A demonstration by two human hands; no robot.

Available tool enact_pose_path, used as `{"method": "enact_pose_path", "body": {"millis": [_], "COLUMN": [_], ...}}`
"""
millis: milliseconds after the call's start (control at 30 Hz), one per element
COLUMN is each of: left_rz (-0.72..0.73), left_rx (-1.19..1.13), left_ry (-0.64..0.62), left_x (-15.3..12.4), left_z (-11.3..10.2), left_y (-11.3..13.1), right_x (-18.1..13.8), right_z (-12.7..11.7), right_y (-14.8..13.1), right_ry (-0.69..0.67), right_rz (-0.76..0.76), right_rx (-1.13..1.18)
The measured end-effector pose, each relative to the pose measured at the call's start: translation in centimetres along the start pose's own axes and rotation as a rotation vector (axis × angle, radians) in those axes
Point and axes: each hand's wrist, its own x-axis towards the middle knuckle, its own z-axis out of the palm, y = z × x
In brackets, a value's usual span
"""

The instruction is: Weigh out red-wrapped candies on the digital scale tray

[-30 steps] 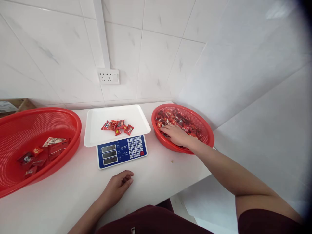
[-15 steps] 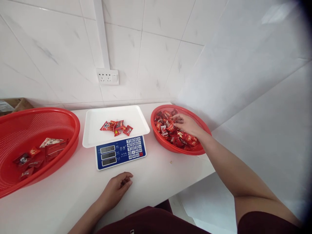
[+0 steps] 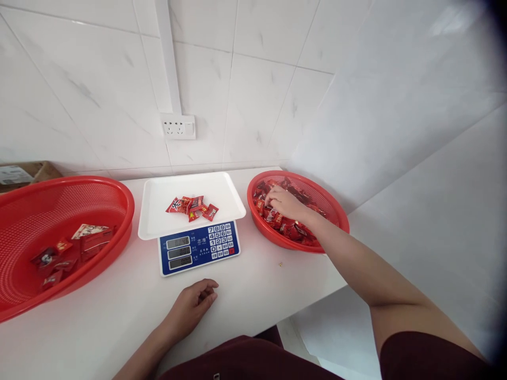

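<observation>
My right hand (image 3: 285,202) reaches into the right red basket (image 3: 336,219), among small red snack packets (image 3: 291,230). Its fingers are bent down and drawn together over the packets; what lies between the fingertips is hidden. On the white table rests my left hand (image 3: 197,302), loosely curled and holding nothing, with thumb and fingers apart. It lies just in front of a digital scale (image 3: 200,248) with a blue keypad panel. Several red packets (image 3: 192,207) sit in a small pile on the scale's white tray (image 3: 156,211).
At the left stands another red basket (image 3: 119,203) with several packets and a flat red packet inside. Behind it is a cardboard box (image 3: 43,171). A tiny crumb (image 3: 281,264) lies on the table (image 3: 253,295). The tiled wall carries a socket (image 3: 179,127).
My right hand has moved slightly left within the right basket, its fingers now bent lower into the packets. The left hand stays on the table. The view has shifted slightly.
</observation>
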Motion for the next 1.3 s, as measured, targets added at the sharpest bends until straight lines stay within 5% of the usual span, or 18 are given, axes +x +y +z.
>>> {"method": "enact_pose_path", "body": {"millis": [233, 567, 867, 1067, 1300], "left_rz": [0.005, 0.004, 0.008, 0.035, 0.04], "left_rx": [-0.008, -0.02, -0.039, -0.052, -0.07], "left_ry": [-0.002, -0.007, 0.03, 0.057, 0.075], "left_x": [-0.2, 0.0, -0.2, 0.0, 0.0], "left_z": [0.0, 0.1, 0.3, 0.7, 0.9], "left_y": [-0.1, 0.0, 0.1, -0.6, -1.2], "right_x": [0.9, -1.3, -2.4, -0.7, 4.7], "right_z": [1.7, -1.9, -1.8, -1.1, 1.4], "right_y": [0.7, 1.1, -1.7, -5.9, -10.8], "right_ry": [-0.137, -0.175, -0.158, -0.242, -0.172], "right_rz": [-0.086, 0.309, 0.358, 0.145, -0.073], "right_rx": [-0.234, 0.687, 0.946, 0.66, 0.268]}}
